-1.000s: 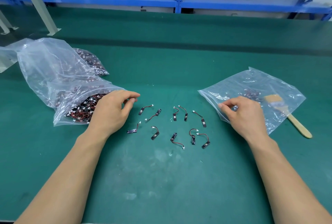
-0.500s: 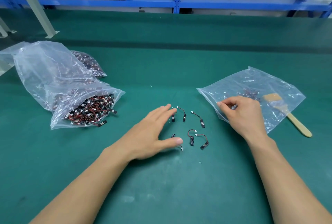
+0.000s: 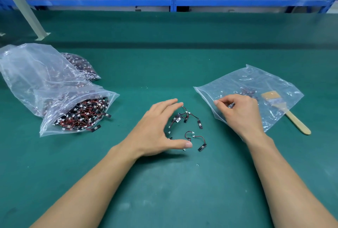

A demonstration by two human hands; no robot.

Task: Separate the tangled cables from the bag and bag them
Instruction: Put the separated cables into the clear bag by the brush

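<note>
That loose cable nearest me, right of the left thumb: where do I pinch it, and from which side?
I'd pinch the black tab at its near end, from above and from the right. The cable lies flat on the mat, its tab stands apart from the other cables, and the left hand crowds the other side.

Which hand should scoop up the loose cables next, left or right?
Left. The left hand is open and cupped beside the loose cables, thumb and fingers either side; the right hand pinches the edge of the clear bag.
</note>
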